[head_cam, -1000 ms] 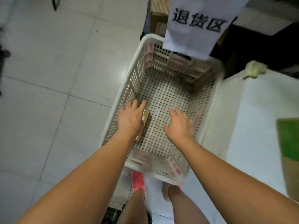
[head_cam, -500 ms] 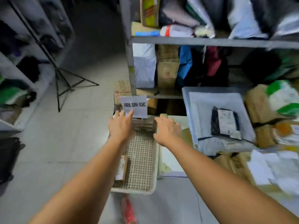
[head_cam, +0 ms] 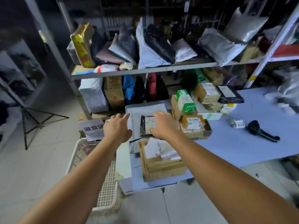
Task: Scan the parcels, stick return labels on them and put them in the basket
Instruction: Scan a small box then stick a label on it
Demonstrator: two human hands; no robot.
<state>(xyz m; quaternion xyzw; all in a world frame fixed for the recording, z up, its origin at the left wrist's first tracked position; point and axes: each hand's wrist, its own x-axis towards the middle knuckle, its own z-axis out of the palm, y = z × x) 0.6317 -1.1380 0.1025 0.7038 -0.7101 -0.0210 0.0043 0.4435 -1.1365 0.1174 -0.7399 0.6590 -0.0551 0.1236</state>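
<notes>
While the tall shelving rack (head_cam: pixel 145 71) stood crammed with bags and boxes behind it, the long pale-blue worktop (head_cam: pixel 242 147) carried the parcels to be handled. The white perforated basket (head_cam: pixel 77 156) sat on the floor just beside its left end, below a paper sign (head_cam: pixel 93 128). Both arms reached out over that near corner. On a flat grey mailer (head_cam: pixel 137 113) lay a small black parcel (head_cam: pixel 144 126) with a white label facing up, and it looked to be the one chosen. The right hand (head_cam: pixel 163 125) was spread over it, fingers straight, gripping nothing, though I could not tell whether it pressed the parcel or hovered just above. The left hand (head_cam: pixel 117 128) hung in the air just beside the mailer's left edge, fingers loose and apart, empty too. To my eye this was the opening step for that parcel, the pick-up before scanning. The next move would call for closing both hands on the black parcel and carrying it rightward, since the black scanner (head_cam: pixel 254 128) lay well apart along the worktop, with a small white roll (head_cam: pixel 237 124), perhaps the labels, near it.
</notes>
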